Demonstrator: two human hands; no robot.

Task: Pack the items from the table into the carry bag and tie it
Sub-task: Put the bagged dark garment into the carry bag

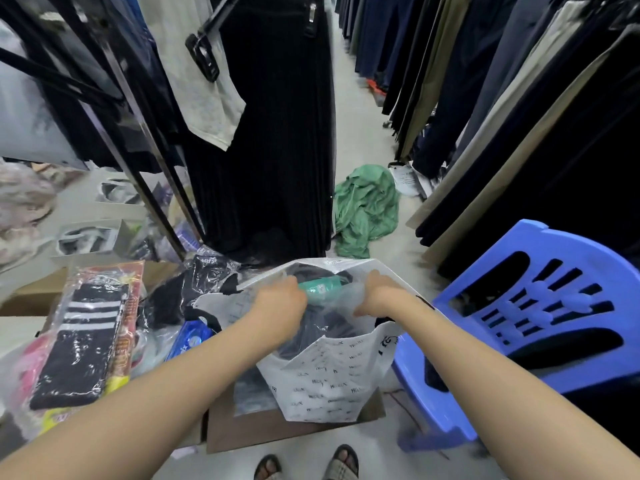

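Aisle (pixel 360 140): left hand (pixel 282 299), right hand (pixel 379 292) in bag (pixel 329 379), maybe gripping.

I'm looking into a clothing shop, or its stockroom. Beyond the blue plastic chair (pixel 554 244), trousers (pixel 485 98) hang in a dense row along a narrow aisle. Left of the chair, a black pleated skirt (pixel 277 133) hangs on a rack beside a clip hanger (pixel 204 57). Farther left lie packaged socks (pixel 83 341) in clear wrap. A green garment (pixel 367 206) sits crumpled on the floor (pixel 356 140) behind the chair.

Both arms stretch forward, left hand (pixel 281 299) and right hand (pixel 379 293) angled downward.
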